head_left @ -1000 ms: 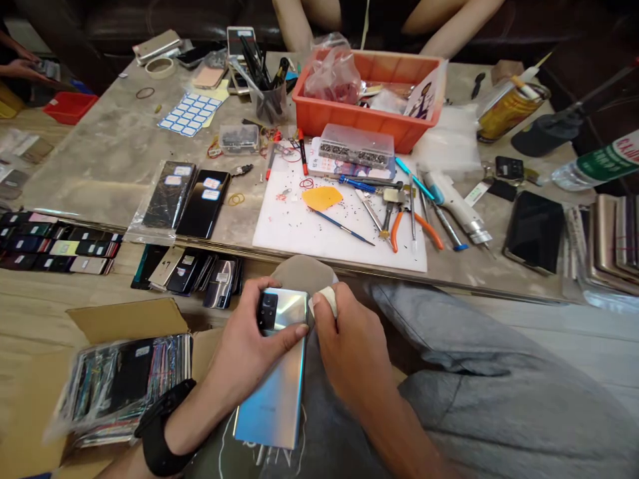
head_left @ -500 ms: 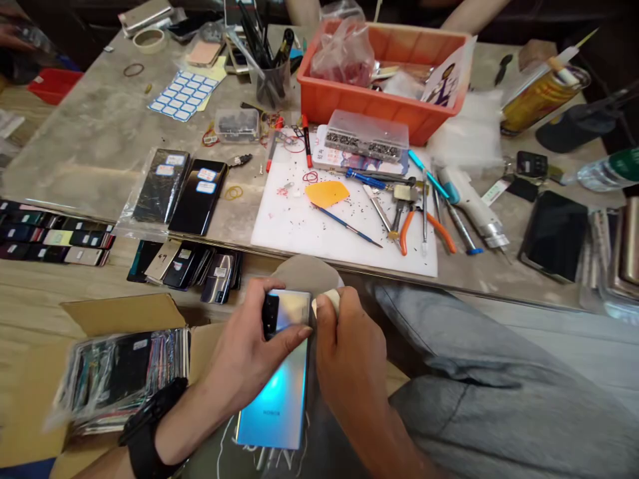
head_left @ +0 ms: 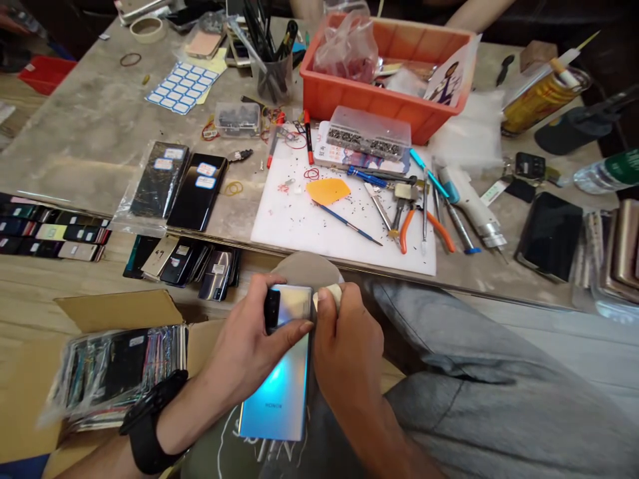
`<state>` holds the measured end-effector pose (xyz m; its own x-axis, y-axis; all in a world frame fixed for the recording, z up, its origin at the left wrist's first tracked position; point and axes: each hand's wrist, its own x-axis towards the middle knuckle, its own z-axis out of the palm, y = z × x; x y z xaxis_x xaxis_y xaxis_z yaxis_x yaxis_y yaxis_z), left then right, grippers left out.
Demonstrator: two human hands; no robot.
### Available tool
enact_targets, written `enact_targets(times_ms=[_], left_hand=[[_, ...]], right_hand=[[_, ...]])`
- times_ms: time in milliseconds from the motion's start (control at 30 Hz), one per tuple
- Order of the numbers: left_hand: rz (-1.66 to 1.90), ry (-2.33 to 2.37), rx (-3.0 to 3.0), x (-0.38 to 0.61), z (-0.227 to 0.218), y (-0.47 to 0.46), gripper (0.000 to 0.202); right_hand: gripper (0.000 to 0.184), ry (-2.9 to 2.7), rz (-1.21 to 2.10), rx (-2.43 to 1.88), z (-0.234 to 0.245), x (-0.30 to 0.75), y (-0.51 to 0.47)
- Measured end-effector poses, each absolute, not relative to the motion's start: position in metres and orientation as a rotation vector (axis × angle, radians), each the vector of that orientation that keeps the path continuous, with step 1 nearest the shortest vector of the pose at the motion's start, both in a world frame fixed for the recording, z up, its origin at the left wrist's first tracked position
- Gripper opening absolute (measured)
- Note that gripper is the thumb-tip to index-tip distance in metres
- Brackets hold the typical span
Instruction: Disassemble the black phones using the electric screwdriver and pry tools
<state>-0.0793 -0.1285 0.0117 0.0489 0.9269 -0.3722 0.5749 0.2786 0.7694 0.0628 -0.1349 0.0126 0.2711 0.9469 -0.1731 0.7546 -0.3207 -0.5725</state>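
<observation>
A shiny blue-silver phone (head_left: 277, 392) rests on my lap, back side up, its dark camera block at the top left. Wrapped around its upper part, my left hand (head_left: 254, 332) has the thumb across the back and the fingers at the left edge. My right hand (head_left: 344, 339) is closed on a small cream-coloured block (head_left: 329, 297), pinched between thumb and bent fingers. That block is close against the phone's upper right edge; whether it touches I cannot tell.
On the table ahead lies a white mat (head_left: 289, 233) with tools, an orange sheet (head_left: 328, 191) and a screw box (head_left: 369, 133). Behind stands an orange bin (head_left: 374, 100). Two phones (head_left: 197, 193) lie left. A carton (head_left: 114, 309) of phones sits at lower left. Another person's arms show behind the bin.
The view has shifted slightly. Both hands keep the same grip on the phone and the cream-coloured block, with hardly any movement between them.
</observation>
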Motion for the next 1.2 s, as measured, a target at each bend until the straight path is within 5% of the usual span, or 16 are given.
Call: enact_targets(times_ms=[267,500,667,867,1200], left_hand=[[0.505,1.593,1.319,-0.078,0.01,-0.128,0.052],[0.876,1.375,0.998,-0.091,0.01,-0.141,0.042],[1.03,1.227,0.512,-0.104,0.012,-0.15,0.057],[1.151,1.052,0.26,-0.115,0.014,-0.155,0.03],[1.309,1.008,0.246,-0.151,0.007,-0.159,0.024]], right_hand=[[0.025,-1.554,0.811,-2.123,0.016,0.073,-0.131],[0.032,-1.083,1.498,-1.672,0.017,0.104,-0.123],[0.032,-1.196,1.342,-1.657,0.013,0.121,-0.078],[0.04,-1.386,1.184,-1.767,0.001,0.112,-0.01],[0.052,-1.523,1.062,-1.836,0.001,0.119,-0.02]])
